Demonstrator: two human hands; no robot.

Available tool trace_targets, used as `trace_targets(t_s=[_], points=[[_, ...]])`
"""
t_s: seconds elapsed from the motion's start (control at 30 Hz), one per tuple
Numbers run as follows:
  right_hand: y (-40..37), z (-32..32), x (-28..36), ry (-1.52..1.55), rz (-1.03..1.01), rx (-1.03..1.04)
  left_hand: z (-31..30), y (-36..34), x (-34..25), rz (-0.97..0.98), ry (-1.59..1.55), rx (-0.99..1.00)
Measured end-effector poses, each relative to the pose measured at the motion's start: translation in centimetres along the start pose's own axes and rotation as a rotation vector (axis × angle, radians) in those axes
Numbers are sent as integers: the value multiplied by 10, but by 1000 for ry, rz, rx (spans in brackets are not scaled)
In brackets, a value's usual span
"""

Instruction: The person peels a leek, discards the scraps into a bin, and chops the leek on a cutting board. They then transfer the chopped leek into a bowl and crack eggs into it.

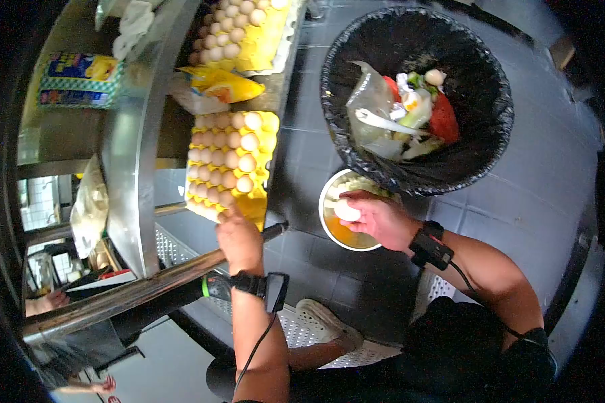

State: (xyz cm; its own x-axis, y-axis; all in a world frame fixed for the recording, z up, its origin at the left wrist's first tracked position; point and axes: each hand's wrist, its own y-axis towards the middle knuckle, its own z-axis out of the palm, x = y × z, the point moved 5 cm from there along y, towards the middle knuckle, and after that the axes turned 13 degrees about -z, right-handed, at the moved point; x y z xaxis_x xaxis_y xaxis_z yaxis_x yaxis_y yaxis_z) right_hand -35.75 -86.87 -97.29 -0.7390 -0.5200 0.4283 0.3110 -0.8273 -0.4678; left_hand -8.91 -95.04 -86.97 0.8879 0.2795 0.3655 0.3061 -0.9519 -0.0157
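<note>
My right hand [380, 218] is closed around a white egg [347, 210], held over a metal bowl [325, 225]. Orange-yellow yolk [343, 233] and some pale pieces show inside the bowl. My left hand [239, 235] is at the near end of a yellow egg tray [252, 206], its fingers curled in against a brown egg [226, 199] in the last row. The fingertips are partly hidden. Several rows of brown eggs fill most of this tray, with bare cups along its right and near sides.
A black-lined bin [474, 158] holding scraps and plastic stands right beside the bowl. Another egg tray [262, 43] and a yellow bag [228, 87] lie farther along the shelf. A metal rail [181, 275] runs under my left arm. Another person's hand [47, 302] shows at lower left.
</note>
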Motion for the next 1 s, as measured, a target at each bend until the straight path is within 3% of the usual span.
trace_targets(t_s=[0.03,0.1,0.17,0.23,0.33,0.37,0.4,0.5,0.53,0.63,0.67,0.73,0.8,0.87,0.9,0.97,1.0], points=[[4,-6,-5,31,-4,0,-18,-8,-2,-40,-107,-11],[8,-8,-6,93,-33,-15,-55,-35,-16,114,-585,-129],[9,-8,-7,136,-36,-45,-65,-62,-38,188,-1060,-52],[11,-5,-5,144,-53,-54,-88,-94,-63,249,-1087,-122],[6,1,0,155,-77,-6,-69,-115,-89,320,-1070,-225],[5,4,3,156,-90,55,-52,-115,-103,426,-1091,-93],[7,10,4,65,-137,171,-42,-114,-107,367,-1151,14],[-1,1,7,63,-125,-33,-25,-110,-99,88,-1565,314],[0,-7,4,-5,-131,83,-24,-108,-100,-29,-1774,493],[-1,-13,5,-124,-70,33,0,-99,-97,-206,-2241,884],[0,-13,10,-162,-101,26,5,-95,-95,-203,-2240,880],[-1,-12,15,-228,-94,47,16,-99,-100,-268,-2341,1172],[-1,-13,21,-298,-86,59,22,-101,-102,-196,-2257,1183],[0,-7,25,-657,-84,193,22,-105,-106,-55,-2154,1246],[-2,-7,27,-662,-83,187,20,-109,-109,-54,-2158,1253],[-6,7,43,-918,-404,341,16,-113,-112,-71,-2058,1125],[-5,9,47,-1051,-356,338,16,-112,-114,-32,-2064,1092]])
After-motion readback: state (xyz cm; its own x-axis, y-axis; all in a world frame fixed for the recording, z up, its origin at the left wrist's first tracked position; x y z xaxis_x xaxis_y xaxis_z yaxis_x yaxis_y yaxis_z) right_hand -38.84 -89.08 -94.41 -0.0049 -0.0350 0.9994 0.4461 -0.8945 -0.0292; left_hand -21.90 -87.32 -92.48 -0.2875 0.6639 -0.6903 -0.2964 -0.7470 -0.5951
